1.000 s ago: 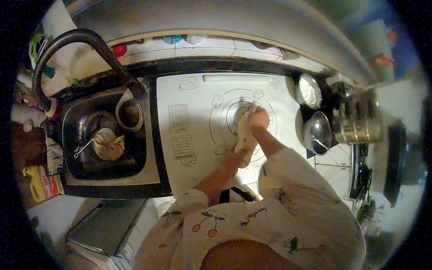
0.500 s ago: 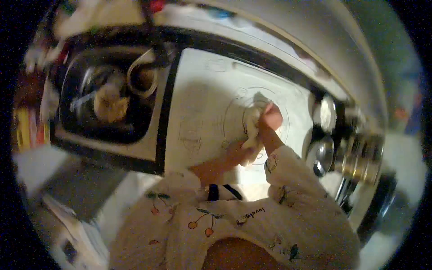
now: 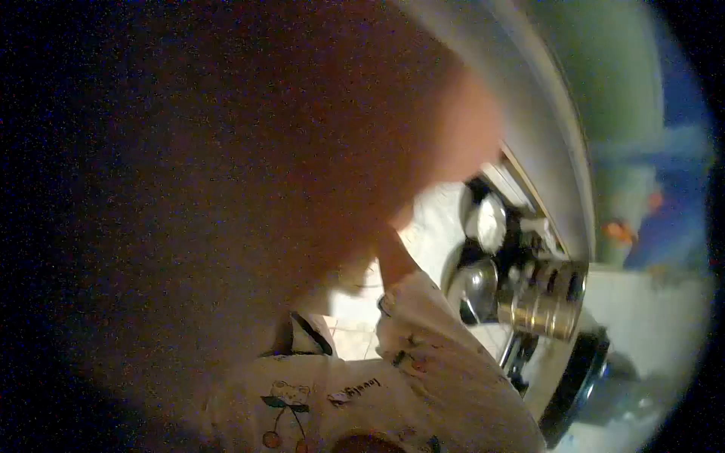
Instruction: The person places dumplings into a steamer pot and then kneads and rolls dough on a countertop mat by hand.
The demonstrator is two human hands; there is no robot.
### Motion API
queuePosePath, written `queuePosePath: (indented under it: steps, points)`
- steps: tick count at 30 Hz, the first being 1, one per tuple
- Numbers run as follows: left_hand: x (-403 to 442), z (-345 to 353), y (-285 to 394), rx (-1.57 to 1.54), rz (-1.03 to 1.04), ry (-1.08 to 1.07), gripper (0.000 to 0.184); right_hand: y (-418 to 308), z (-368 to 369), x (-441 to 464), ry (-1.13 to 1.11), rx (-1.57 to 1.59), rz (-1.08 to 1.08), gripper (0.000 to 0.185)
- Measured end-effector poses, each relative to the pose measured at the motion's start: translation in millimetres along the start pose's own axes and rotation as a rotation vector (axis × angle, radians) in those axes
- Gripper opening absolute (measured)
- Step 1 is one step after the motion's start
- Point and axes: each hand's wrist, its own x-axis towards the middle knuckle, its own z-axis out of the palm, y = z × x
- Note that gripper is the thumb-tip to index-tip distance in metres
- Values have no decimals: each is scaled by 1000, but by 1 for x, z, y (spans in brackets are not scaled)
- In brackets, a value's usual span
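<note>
My left hand [image 3: 461, 124] is raised very close to the camera. It is a large dark blur over the left and middle of the view, and its fingers cannot be made out. Behind it, my right forearm [image 3: 396, 260] reaches out of a printed sleeve over a white mat [image 3: 438, 215] on the counter. Most of my right hand is hidden by the left, so its fingers and anything in them do not show.
Right of the mat stand a bowl with white contents [image 3: 491, 225] and a shiny metal bowl [image 3: 479, 291]. A metal rack [image 3: 547, 298] is beside them. A dark object [image 3: 578, 385] lies at the lower right. A wall runs along the upper right.
My left hand has come up from the pale, soft-looking piece on the mat to just before the camera, covering the sink and most of the mat. The view has shifted right.
</note>
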Motion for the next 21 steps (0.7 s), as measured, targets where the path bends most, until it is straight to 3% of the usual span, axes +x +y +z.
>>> queuePosePath:
  steps: [1, 5, 6, 7, 8, 9, 11, 13, 15, 17, 21]
  points:
    - [-4, -2, 3, 50, -28, -9, 49, -21, -5, -1, 9, 66, 48, 47]
    - [-29, 13, 8, 171, -143, -9, 50, -33, -39, 9, -307, 6, 160, 49]
    - [-36, 29, 0, 244, -66, 54, 51, -26, -37, 8, -333, 68, 178, 49]
    - [-43, 47, -14, 337, 61, 145, 51, -20, -35, 7, -360, 127, 188, 49]
    - [-41, 83, -46, 577, 454, 325, 55, -18, -49, 16, -474, 128, 130, 48]
    - [-39, 118, -77, 869, 790, 640, 60, -22, -66, 12, -582, 130, 80, 48]
    - [-32, 134, -102, 893, 740, 574, 59, -16, -83, 13, -622, 292, 120, 37]
    - [-21, 138, -124, 920, 701, 472, 57, -35, -114, -8, -599, 105, 103, 34]
    - [-6, 140, -136, 953, 678, 319, 54, -44, -129, -49, -547, 5, -98, 31]
    - [0, 140, -140, 912, 698, 378, 52, -26, -105, -83, -258, 146, -186, 28]
    - [4, 148, -145, 826, 758, 481, 47, -29, -69, -45, -349, -145, -230, 30]
